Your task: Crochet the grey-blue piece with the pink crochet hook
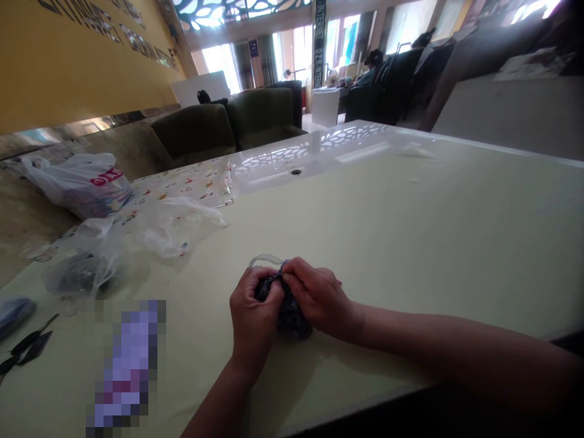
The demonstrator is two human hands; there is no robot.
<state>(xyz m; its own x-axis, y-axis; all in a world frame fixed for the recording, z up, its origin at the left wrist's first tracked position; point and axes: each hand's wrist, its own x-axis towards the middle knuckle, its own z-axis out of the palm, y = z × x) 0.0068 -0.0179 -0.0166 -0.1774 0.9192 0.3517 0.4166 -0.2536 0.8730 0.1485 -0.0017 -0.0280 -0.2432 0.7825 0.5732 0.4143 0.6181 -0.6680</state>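
Both of my hands meet over a small dark bundle [294, 319] that looks like dark items in a clear plastic bag, low over the pale table. My left hand [255, 310] wraps its left side, the thumb pressed on top. With fingers pinched at the bundle's upper end, my right hand [319, 298] covers its right side. A pale translucent strip [266, 258] loops up behind the fingers. Just what is inside the bundle is hidden by the hands and too dark to make out.
Left of my hands lie clear plastic bags [177, 222], one with dark contents [86, 271], black-handled scissors [30, 347] and a blurred-out purple item [128, 365]. A full white carrier bag [86, 182] stands behind them. Green armchairs [260, 115] and a seated person [371, 67] are beyond the table [410, 243].
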